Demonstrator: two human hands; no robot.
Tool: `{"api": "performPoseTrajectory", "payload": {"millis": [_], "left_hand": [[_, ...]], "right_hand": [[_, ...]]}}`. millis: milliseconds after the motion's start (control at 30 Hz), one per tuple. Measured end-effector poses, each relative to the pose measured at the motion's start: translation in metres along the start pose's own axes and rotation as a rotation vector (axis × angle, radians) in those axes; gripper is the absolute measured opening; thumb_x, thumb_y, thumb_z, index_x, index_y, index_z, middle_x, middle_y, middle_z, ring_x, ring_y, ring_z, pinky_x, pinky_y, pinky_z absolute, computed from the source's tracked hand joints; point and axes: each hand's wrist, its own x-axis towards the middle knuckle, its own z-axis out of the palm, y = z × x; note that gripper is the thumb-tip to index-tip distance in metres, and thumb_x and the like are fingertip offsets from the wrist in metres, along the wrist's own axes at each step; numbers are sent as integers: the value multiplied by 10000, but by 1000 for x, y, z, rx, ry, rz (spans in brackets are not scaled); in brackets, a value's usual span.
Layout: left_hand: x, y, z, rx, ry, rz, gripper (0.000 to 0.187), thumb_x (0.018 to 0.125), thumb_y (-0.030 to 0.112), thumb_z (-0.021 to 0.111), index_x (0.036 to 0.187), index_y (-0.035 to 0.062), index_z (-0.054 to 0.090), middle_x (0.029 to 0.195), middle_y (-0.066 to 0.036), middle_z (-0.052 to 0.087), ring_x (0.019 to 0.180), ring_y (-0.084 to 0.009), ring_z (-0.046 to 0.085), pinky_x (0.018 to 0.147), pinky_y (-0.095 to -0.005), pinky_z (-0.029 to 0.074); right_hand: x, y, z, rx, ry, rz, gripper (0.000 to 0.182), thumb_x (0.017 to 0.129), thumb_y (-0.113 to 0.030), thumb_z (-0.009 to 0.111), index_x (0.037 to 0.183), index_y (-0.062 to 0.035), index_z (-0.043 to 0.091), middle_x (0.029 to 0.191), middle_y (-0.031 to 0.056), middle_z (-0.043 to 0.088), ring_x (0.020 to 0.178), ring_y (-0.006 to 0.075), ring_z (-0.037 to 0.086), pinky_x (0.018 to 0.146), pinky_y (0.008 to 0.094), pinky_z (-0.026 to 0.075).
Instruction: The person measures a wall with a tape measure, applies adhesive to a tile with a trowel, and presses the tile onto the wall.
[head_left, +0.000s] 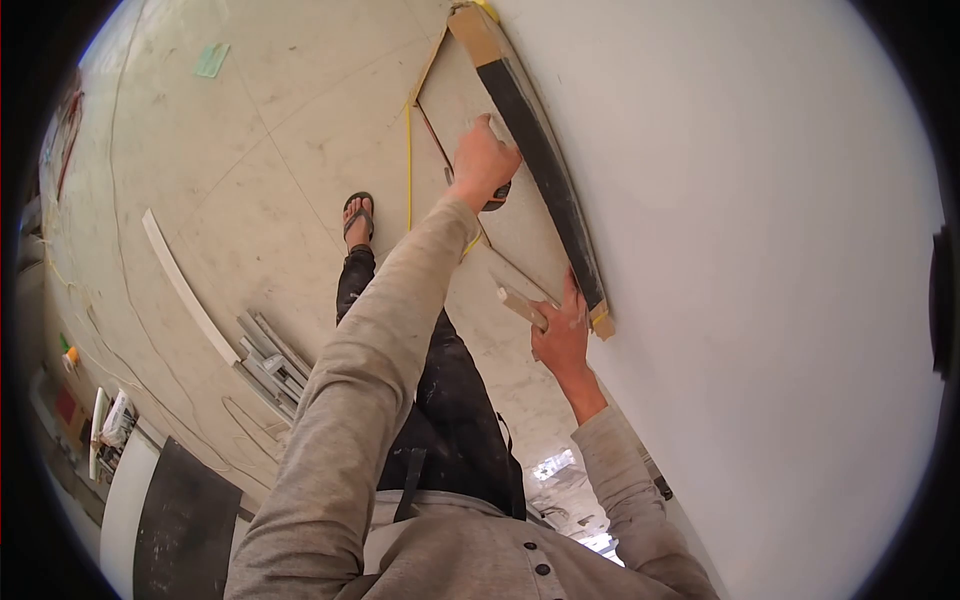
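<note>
My left hand (485,160) is closed beside the long black-topped beam (535,160), its fingers near the beam's edge. A black-and-orange tape measure (497,195) sticks out from under this hand, mostly hidden by it. Lower down, my right hand (562,335) grips a short pale strip, apparently wood (520,305). One finger of that hand reaches up along the beam's side near its tan end. Both ends of the beam are bare and tan, with a bit of yellow at each.
A white wall (760,250) runs along the beam's right side. Thin rails and a yellow line (409,160) show below the beam. Metal profiles (270,360), a long white strip (180,285) and cables lie on the tiled floor. A dark panel (185,520) stands lower left.
</note>
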Motion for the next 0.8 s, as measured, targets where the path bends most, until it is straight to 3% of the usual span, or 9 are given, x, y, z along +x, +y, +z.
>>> {"api": "performPoseTrajectory", "payload": {"millis": [200, 400, 467, 500, 533, 567, 633, 733, 800], "left_hand": [[5, -2, 11, -102, 2, -11, 576, 757, 147, 605, 1259, -92, 453, 984, -308, 639, 936, -435, 633, 830, -442, 511], [2, -7, 2, -18, 42, -10, 548, 748, 190, 611, 1173, -127, 472, 936, -324, 634, 888, -445, 636, 794, -455, 514], [-10, -12, -13, 28, 52, -12, 636, 727, 272, 657, 1182, -135, 478, 899, -314, 640, 871, -433, 641, 775, -449, 516], [-13, -20, -13, 39, 36, -22, 636, 727, 272, 657, 1182, -135, 478, 899, -314, 640, 871, -433, 641, 775, -449, 516], [-13, -28, -15, 41, 42, 0, 715, 721, 304, 667, 1213, -169, 454, 793, -270, 640, 780, -375, 656, 711, -413, 520], [-11, -33, -17, 38, 53, 30, 794, 714, 336, 677, 1244, -203, 431, 687, -226, 639, 689, -316, 670, 647, -377, 523], [-17, -33, -28, -9, 40, 57, 726, 720, 325, 670, 1151, -224, 471, 621, -199, 618, 607, -280, 649, 586, -367, 508], [-24, -40, -40, -55, -18, 33, 521, 730, 320, 666, 884, -158, 525, 627, -226, 607, 582, -299, 616, 579, -402, 488], [-25, -47, -46, -54, -20, 42, 512, 736, 325, 665, 872, -149, 527, 656, -246, 612, 605, -322, 622, 601, -410, 491]], "right_hand": [[-4, -1, -5, 25, -49, 23, 263, 651, -22, 695, 907, -75, 727, 1463, 291, 274, 1289, 444, 345, 1067, 472, 323], [8, -8, -14, 39, -103, -30, 276, 645, -10, 685, 908, -85, 726, 1480, 253, 279, 1271, 425, 378, 1029, 422, 378], [4, -7, -19, 147, -226, 82, 314, 670, -6, 659, 976, -63, 703, 1408, 204, 427, 1197, 381, 479, 975, 398, 428], [0, -2, -19, 158, -238, 97, 314, 670, -6, 659, 976, -63, 703, 1408, 204, 427, 1197, 381, 479, 975, 398, 428], [4, 0, -24, 442, -227, 247, 329, 692, -4, 634, 1017, -42, 674, 1332, 193, 498, 1142, 373, 521, 945, 391, 442], [6, 1, -32, 476, -248, 335, 349, 734, -10, 598, 1082, -18, 614, 1217, 204, 563, 1079, 379, 558, 913, 387, 453], [17, -11, -57, 506, -263, 430, 373, 776, -16, 562, 1148, 6, 554, 1102, 216, 627, 1017, 386, 596, 881, 383, 465], [28, -24, -76, 497, -164, 293, 423, 843, -72, 576, 1245, -15, 459, 998, 263, 627, 981, 426, 601, 824, 417, 481], [39, -32, -77, 465, -154, 238, 427, 842, -65, 573, 1247, -11, 452, 982, 270, 627, 954, 434, 606, 801, 437, 483]]}}
